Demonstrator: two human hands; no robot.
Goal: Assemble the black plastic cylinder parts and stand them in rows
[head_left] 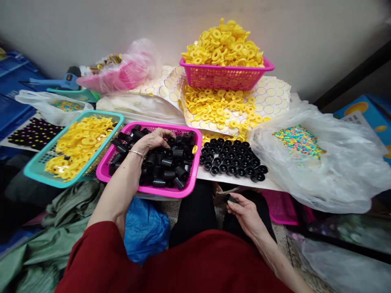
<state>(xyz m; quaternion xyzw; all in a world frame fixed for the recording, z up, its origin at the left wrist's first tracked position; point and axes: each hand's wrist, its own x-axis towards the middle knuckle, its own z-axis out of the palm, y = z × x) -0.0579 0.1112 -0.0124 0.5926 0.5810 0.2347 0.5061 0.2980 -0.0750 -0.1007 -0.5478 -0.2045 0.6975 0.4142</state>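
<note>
My left hand point(154, 140) reaches into a pink basket point(195, 179) heaped with black plastic caps point(168, 162). Its finger and thumb are apart just above the caps, though some fingertips are hidden. In front of my lap, my right hand point(244, 209) pinches one black cylindrical cap point(230, 198) between thumb and fingers. Between the two hands and further back, several black caps point(232, 158) stand in close rows on the white board, open ends up. One small yellow ring point(194, 149) lies at the right rim of the pink basket.
A teal basket point(33, 173) of yellow ring pieces stands left. Behind, a pink basket point(226, 77) overflows with more, and loose yellow rings point(220, 106) lie below it. A plastic bag point(342, 162) with colourful beads point(299, 140) is right. A heat gun point(71, 78) lies back left.
</note>
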